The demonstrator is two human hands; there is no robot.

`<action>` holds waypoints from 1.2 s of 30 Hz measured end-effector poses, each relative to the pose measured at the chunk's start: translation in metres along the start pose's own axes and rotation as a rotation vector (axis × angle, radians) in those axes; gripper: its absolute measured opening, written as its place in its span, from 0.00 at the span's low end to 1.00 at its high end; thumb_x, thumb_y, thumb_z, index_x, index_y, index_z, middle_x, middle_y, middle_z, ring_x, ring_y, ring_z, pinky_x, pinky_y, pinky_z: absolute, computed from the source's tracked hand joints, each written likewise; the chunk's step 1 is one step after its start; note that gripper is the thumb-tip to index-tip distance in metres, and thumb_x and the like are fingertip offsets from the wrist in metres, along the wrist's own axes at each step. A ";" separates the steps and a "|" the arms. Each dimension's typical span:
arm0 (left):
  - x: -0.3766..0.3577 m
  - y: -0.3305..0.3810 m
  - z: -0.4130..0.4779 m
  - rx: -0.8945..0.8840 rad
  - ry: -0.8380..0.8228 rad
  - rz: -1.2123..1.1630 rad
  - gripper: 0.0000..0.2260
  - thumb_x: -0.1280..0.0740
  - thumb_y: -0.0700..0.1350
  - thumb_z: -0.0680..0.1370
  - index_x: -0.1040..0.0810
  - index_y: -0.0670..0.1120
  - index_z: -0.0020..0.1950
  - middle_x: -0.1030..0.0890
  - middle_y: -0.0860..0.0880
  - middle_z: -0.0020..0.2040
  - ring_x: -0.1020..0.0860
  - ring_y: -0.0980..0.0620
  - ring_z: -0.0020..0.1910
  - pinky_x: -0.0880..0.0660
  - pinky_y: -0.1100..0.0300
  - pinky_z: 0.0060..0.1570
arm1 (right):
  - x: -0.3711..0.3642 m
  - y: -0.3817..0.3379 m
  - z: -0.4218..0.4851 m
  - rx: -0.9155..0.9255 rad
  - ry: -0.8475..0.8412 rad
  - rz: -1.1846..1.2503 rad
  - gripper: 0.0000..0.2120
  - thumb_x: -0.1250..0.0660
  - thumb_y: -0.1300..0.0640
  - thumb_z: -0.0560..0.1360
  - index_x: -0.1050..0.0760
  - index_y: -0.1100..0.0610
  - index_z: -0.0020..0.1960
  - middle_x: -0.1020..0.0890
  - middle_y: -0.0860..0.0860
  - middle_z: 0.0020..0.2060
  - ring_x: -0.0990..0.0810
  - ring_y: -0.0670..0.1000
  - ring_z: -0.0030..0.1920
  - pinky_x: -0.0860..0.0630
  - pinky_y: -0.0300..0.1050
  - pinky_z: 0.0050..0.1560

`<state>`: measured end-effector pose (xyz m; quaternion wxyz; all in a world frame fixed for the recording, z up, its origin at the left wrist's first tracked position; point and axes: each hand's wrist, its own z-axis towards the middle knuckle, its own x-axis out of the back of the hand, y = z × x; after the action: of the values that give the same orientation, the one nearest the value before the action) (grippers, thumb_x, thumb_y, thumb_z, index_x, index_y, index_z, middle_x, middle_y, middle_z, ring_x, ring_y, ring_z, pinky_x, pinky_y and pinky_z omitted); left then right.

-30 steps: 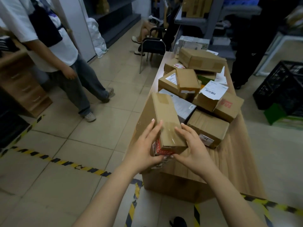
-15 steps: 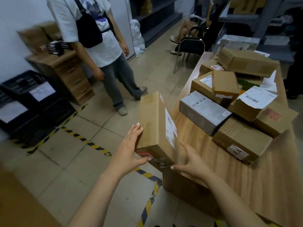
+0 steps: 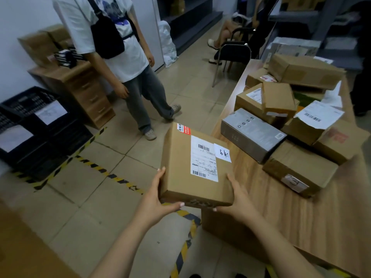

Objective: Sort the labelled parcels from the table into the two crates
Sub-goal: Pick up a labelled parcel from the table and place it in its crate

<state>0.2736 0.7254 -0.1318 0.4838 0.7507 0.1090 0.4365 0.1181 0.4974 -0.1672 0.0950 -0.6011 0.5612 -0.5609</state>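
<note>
**Holding one labelled parcel off the table's near-left corner**

Both hands grasp a flat cardboard parcel (image 3: pixel 192 163), lifted clear of the table (image 3: pixel 301 217) and hanging just left of its near-left corner, partly over the floor. L hand (image 3: pixel 158 203) clasps the parcel's near-left corner, thumb up the side, fingers tucked under the near edge. R hand (image 3: pixel 239 201) does the same at the near-right corner, thumb along the side, fingertips under. The parcel lies roughly level, label side up, w/ a white shipping label (image 3: pixel 203 157) carrying barcodes, a red sticker (image 3: pixel 183 129) at its far edge and a small handwritten slip (image 3: pixel 222 152) beside the label. Print too small to read.

On the table, further back, sits a grey box (image 3: pixel 251 135), touching a brown parcel (image 3: pixel 299 169) on its near-right side. More cardboard parcels (image 3: pixel 279 99) are piled behind them toward the table's far end, some overlapping, one w/ a loose white sheet (image 3: pixel 319 115) on top.

Well left of the table, by the wall, are stacked black crates (image 3: pixel 66 137), each w/ a white paper sheet (image 3: pixel 51 112) on it. Yellow-black floor tape (image 3: pixel 96 167) runs between crates and table. A wooden drawer unit (image 3: pixel 80 89) stands beyond the crates. A person in a white tee (image 3: pixel 124 57) stands on the floor left of the table. A dark chair (image 3: pixel 234 55) is off the table's far-left end.
</note>
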 end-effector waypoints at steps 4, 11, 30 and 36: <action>-0.033 -0.003 0.007 0.042 -0.068 -0.048 0.52 0.19 0.54 0.62 0.47 0.56 0.77 0.33 0.60 0.70 0.33 0.60 0.68 0.31 0.65 0.63 | 0.022 0.020 -0.021 -0.067 0.080 -0.086 0.58 0.20 0.49 0.64 0.58 0.43 0.79 0.41 0.53 0.73 0.37 0.55 0.72 0.35 0.47 0.68; -0.072 -0.006 0.013 0.046 -0.144 0.000 0.40 0.19 0.52 0.64 0.38 0.62 0.68 0.29 0.70 0.57 0.28 0.64 0.58 0.29 0.62 0.60 | 0.034 0.037 -0.044 -0.129 0.179 -0.204 0.52 0.22 0.47 0.68 0.54 0.43 0.79 0.43 0.52 0.73 0.38 0.54 0.72 0.34 0.48 0.69; -0.121 0.035 0.009 0.157 0.200 0.251 0.46 0.30 0.58 0.73 0.56 0.45 0.79 0.59 0.49 0.80 0.59 0.53 0.78 0.52 0.50 0.76 | 0.117 0.031 0.040 0.293 -0.031 -0.522 0.29 0.31 0.50 0.76 0.35 0.53 0.74 0.34 0.52 0.71 0.34 0.53 0.71 0.38 0.40 0.67; -0.190 0.080 0.006 0.375 0.229 0.232 0.59 0.32 0.74 0.63 0.62 0.49 0.79 0.70 0.47 0.77 0.70 0.51 0.75 0.59 0.48 0.76 | 0.136 0.019 0.118 0.365 -0.177 -0.584 0.29 0.34 0.49 0.78 0.38 0.55 0.76 0.43 0.61 0.76 0.46 0.59 0.77 0.46 0.47 0.72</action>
<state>0.1445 0.5701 -0.1714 0.2673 0.7804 0.1555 0.5435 0.1643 0.3234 -0.1459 0.0848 -0.7556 0.2461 -0.6011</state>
